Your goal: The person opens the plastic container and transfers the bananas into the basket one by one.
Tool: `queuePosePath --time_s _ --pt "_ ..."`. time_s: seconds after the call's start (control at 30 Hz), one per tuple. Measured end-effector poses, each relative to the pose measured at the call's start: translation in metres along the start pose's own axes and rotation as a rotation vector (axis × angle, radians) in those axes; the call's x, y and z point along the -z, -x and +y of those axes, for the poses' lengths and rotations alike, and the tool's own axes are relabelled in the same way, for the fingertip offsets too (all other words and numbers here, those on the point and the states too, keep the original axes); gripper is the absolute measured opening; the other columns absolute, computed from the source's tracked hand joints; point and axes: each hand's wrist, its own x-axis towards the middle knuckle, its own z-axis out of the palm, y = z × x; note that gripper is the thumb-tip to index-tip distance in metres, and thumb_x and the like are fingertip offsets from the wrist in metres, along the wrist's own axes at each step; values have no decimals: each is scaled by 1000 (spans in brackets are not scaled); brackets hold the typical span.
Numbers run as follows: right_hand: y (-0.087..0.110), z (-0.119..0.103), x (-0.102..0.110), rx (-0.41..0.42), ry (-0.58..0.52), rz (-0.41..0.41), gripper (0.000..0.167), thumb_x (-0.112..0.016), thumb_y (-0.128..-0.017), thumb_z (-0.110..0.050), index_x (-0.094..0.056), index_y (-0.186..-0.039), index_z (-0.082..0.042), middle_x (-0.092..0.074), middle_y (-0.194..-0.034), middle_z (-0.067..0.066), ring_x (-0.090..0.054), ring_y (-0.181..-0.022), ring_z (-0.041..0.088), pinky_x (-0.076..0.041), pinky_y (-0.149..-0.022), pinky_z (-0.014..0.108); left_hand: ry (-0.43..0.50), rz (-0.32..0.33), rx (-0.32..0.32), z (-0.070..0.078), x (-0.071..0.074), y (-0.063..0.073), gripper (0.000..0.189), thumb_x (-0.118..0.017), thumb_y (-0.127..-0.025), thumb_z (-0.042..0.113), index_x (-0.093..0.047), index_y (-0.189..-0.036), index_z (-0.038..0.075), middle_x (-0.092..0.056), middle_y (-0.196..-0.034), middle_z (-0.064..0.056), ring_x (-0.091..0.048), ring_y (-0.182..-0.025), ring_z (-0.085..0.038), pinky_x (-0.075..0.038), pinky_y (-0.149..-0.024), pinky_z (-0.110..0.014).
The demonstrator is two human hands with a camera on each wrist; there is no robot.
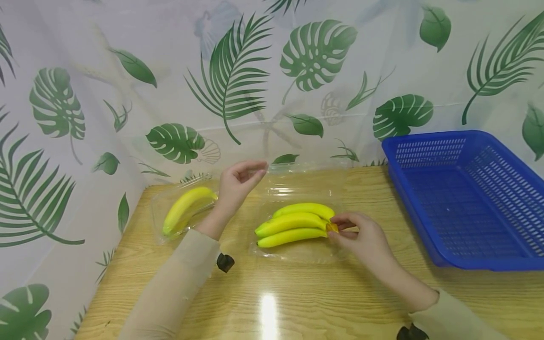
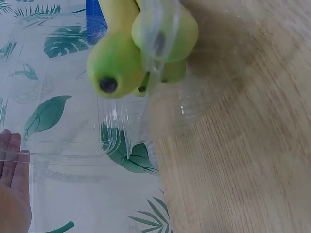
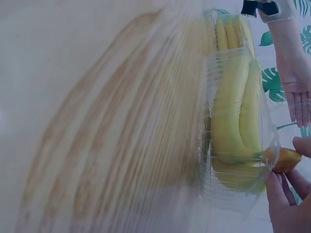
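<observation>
A bunch of three yellow bananas [image 1: 293, 224] lies in a clear plastic clamshell box [image 1: 297, 256] on the table. My right hand [image 1: 361, 236] pinches the bunch by its brownish stem [image 3: 285, 160] at the box's right side. Behind the fruit, the box's see-through lid [image 1: 299, 182] stands raised. At the lid's left edge is my left hand [image 1: 239, 184], its fingers extended in the left wrist view. Green banana tips with dark ends [image 2: 108, 85] show close up in that same view.
To the left, behind my left forearm, another clear box [image 1: 157, 231] holds a yellow banana [image 1: 184, 210]. A large blue perforated basket [image 1: 437, 245] stands on the right. Leaf-patterned cloth [image 1: 263, 94] hangs along the back of the wooden table [image 1: 314, 302].
</observation>
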Motion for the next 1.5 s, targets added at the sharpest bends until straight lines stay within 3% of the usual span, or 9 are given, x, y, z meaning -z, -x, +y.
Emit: queuePosePath --time_s 0.27,0.4,0.6,1.0,1.5 --pt "-1 0 2 -19 -90 -51 44 -86 -85 4 -69 -125 8 -66 -124 25 -67 -119 39 -65 -94 29 10 -4 6 1 -1 0 23 -72 -99 1 -73 -120 -8 -73 -126 -28 -72 -98 -2 -60 -92 -13" --pt "-2 1 2 -21 -48 -55 46 -84 -82 13 -68 -125 9 -64 -127 26 -66 -120 41 -65 -97 32 4 -1 16 1 1 -1 23 -71 -98 -1 -73 -120 -8 -73 -126 -28 -69 -95 4 -60 -89 -12" --pt "-1 1 2 21 17 -46 47 -83 -79 17 -70 -123 9 -64 -125 25 -67 -118 41 -64 -98 37 -13 -4 23 0 3 -1 23 -72 -99 1 -73 -121 -7 -74 -126 -27 -69 -94 4 -60 -88 -12" --pt "-2 5 0 179 167 -10 47 -88 -79 7 -74 -123 -1 -67 -118 14 -74 -110 36 -64 -98 47 0 -20 37 1 4 0 25 -72 -100 4 -73 -123 -6 -74 -128 -25 -73 -100 -1 -61 -93 -15" --pt "-22 9 12 286 166 -38 49 -90 -81 -1 -74 -127 -5 -72 -133 19 -66 -126 44 -53 -111 65 26 -12 36 0 6 0 24 -71 -99 1 -72 -121 -9 -73 -128 -29 -74 -101 -4 -61 -93 -15"
